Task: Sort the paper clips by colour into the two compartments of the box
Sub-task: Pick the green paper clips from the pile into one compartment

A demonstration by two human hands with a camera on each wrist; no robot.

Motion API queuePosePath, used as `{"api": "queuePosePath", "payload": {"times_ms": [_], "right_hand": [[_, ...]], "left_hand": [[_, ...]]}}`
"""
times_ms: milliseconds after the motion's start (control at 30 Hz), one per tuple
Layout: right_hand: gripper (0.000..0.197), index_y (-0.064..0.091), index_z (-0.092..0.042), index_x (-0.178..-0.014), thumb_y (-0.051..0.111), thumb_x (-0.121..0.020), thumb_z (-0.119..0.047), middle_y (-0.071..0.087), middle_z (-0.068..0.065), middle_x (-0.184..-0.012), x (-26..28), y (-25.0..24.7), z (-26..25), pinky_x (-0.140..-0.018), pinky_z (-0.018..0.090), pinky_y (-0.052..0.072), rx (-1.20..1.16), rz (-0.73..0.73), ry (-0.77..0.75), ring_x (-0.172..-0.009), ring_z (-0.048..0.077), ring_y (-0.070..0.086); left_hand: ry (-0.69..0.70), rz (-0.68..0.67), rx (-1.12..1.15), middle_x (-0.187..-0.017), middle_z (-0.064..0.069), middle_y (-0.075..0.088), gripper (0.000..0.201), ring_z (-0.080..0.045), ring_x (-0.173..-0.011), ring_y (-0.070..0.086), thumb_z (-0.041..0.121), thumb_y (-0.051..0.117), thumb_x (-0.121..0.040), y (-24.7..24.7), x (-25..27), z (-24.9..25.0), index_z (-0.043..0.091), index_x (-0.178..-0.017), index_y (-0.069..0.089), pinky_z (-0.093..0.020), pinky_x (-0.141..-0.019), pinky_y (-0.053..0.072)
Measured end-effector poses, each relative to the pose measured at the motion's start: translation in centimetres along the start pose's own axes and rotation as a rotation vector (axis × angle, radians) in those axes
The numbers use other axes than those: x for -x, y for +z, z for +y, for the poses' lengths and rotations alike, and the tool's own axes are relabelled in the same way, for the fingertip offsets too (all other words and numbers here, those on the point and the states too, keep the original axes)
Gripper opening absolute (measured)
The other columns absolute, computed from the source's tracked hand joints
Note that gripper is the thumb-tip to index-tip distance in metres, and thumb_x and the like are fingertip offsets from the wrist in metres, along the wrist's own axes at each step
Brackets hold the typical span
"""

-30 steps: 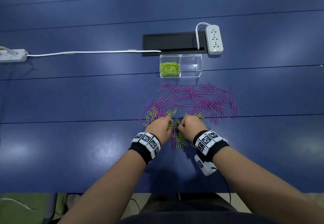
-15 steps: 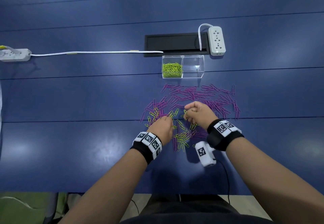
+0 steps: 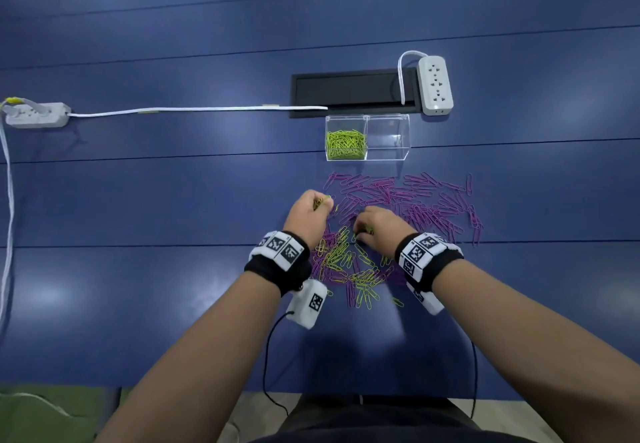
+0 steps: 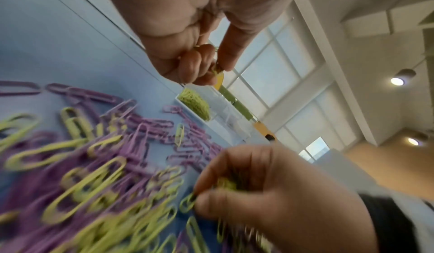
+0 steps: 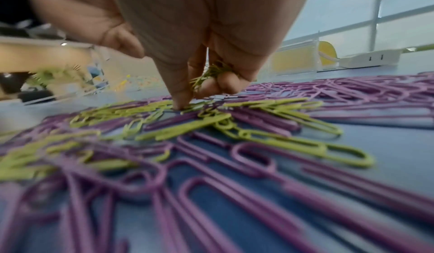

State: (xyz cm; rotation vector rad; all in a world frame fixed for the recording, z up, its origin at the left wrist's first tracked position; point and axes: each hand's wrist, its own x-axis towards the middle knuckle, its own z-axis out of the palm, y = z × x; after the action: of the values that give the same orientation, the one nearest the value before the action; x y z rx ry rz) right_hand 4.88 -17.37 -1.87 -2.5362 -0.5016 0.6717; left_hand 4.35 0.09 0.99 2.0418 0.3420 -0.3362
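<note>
A clear two-compartment box (image 3: 367, 117) stands on the blue table; its left compartment holds green paper clips (image 3: 345, 144), and its right compartment (image 3: 388, 137) looks empty. Purple clips (image 3: 422, 200) are spread out before the box. A mixed green and purple pile (image 3: 349, 266) lies nearer me. My left hand (image 3: 320, 204) is raised at the pile's far left, with its fingers curled round a few green clips (image 4: 215, 68). My right hand (image 3: 362, 231) holds a bunch of green clips (image 5: 211, 73) in its curled fingers, while a fingertip (image 5: 178, 104) touches the pile.
A black cable hatch (image 3: 353, 90) and a white power strip (image 3: 435, 84) lie just behind the box. Another power strip (image 3: 36, 115) sits far left, its white cable (image 3: 194, 110) running to the hatch. The table's front edge (image 3: 381, 396) is near my body.
My left hand has lifted from the pile and moved forward to the left with green clips. My right hand, raised half a second ago, has come back down onto the pile.
</note>
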Motion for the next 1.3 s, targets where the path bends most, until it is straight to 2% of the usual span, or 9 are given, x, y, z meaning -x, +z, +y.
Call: {"api": "queuePosePath", "payload": {"times_ms": [433, 600, 700, 900, 967, 1067, 1133, 1233, 1300], "right_hand": [[0.026, 0.043, 0.001, -0.117, 0.037, -0.092, -0.004, 0.042, 0.018, -0.120, -0.3, 1.5, -0.5, -0.096, 0.045, 0.040, 0.180, -0.154, 0.066, -0.110, 0.033, 0.042], [0.012, 0.048, -0.005, -0.085, 0.040, -0.093, -0.008, 0.053, 0.016, -0.098, -0.9, -1.1, -0.6, -0.075, 0.034, 0.041, 0.010, -0.219, 0.181, -0.083, 0.022, 0.048], [0.021, 0.059, -0.004, -0.095, 0.047, -0.095, -0.021, 0.060, 0.007, -0.088, -1.3, -4.4, -0.7, -0.070, 0.032, 0.046, -0.148, -0.176, 0.195, -0.077, 0.021, 0.055], [0.032, 0.063, 0.003, -0.090, 0.048, -0.093, -0.025, 0.064, 0.019, -0.084, -6.1, -11.8, -1.3, -0.066, 0.035, 0.050, -0.179, 0.007, 0.207, -0.065, 0.022, 0.051], [0.030, 0.058, 0.006, -0.069, 0.049, -0.088, -0.017, 0.058, 0.025, -0.071, -8.5, -13.2, -1.8, -0.061, 0.037, 0.043, -0.109, 0.063, 0.194, -0.060, 0.030, 0.048], [0.037, 0.035, -0.011, -0.050, 0.049, -0.085, -0.013, 0.039, 0.008, -0.051, -11.9, -13.3, -2.9, -0.059, 0.029, 0.034, 0.010, 0.103, 0.201, -0.054, 0.026, 0.039], [0.032, 0.033, -0.014, -0.057, 0.047, -0.086, -0.012, 0.047, 0.010, -0.062, -13.2, -12.6, -3.4, -0.064, 0.031, 0.036, 0.063, 0.121, 0.210, -0.068, 0.029, 0.047], [0.007, 0.052, -0.008, -0.087, 0.045, -0.089, -0.008, 0.061, 0.021, -0.106, -13.9, -11.4, -3.4, -0.083, 0.036, 0.043, 0.163, 0.108, 0.152, -0.101, 0.036, 0.056], [0.024, 0.057, -0.006, -0.111, 0.049, -0.088, -0.007, 0.059, 0.018, -0.119, -13.8, -10.9, -2.7, -0.093, 0.035, 0.040, 0.181, 0.111, 0.113, -0.112, 0.035, 0.053]], "left_hand": [[0.103, 0.062, -0.455, -0.096, -0.012, 0.063, 0.013, -0.027, -0.090, 0.057, 0.016, 0.050, -0.092, 0.5, -11.3, 9.1, 0.005, -0.092, 0.058, -0.030, -0.073, 0.043], [0.135, -0.056, -0.644, -0.103, -0.013, 0.067, 0.016, -0.030, -0.094, 0.064, 0.011, 0.054, -0.091, 1.3, -14.0, 10.0, 0.003, -0.098, 0.066, -0.032, -0.076, 0.050], [0.127, -0.073, -0.667, -0.107, -0.012, 0.066, 0.013, -0.031, -0.096, 0.064, 0.008, 0.056, -0.089, 1.3, -14.7, 9.7, 0.007, -0.097, 0.066, -0.035, -0.082, 0.053], [0.222, 0.035, -0.439, -0.112, -0.009, 0.066, 0.025, -0.025, -0.102, 0.062, 0.005, 0.052, -0.087, -0.2, -13.7, 8.2, 0.012, -0.107, 0.066, -0.033, -0.093, 0.049], [0.241, 0.102, -0.372, -0.107, -0.009, 0.066, 0.023, -0.023, -0.096, 0.062, 0.005, 0.051, -0.086, -1.1, -12.5, 7.6, 0.012, -0.101, 0.066, -0.029, -0.088, 0.049], [0.214, 0.149, -0.289, -0.099, -0.006, 0.065, 0.015, -0.018, -0.083, 0.061, 0.009, 0.055, -0.085, -1.8, -10.2, 5.6, 0.017, -0.091, 0.065, -0.026, -0.080, 0.049], [0.177, 0.137, -0.280, -0.095, -0.004, 0.065, 0.012, -0.015, -0.078, 0.059, 0.010, 0.056, -0.085, -1.8, -8.3, 3.8, 0.019, -0.088, 0.064, -0.027, -0.077, 0.050], [0.132, 0.046, -0.324, -0.094, 0.000, 0.061, 0.012, -0.011, -0.076, 0.054, 0.011, 0.055, -0.086, -1.1, -4.9, 1.4, 0.020, -0.088, 0.062, -0.025, -0.075, 0.047], [0.128, -0.022, -0.347, -0.091, 0.004, 0.057, 0.011, -0.009, -0.075, 0.053, 0.013, 0.056, -0.086, -0.4, -3.0, 0.1, 0.020, -0.089, 0.063, -0.028, -0.078, 0.050]]}}
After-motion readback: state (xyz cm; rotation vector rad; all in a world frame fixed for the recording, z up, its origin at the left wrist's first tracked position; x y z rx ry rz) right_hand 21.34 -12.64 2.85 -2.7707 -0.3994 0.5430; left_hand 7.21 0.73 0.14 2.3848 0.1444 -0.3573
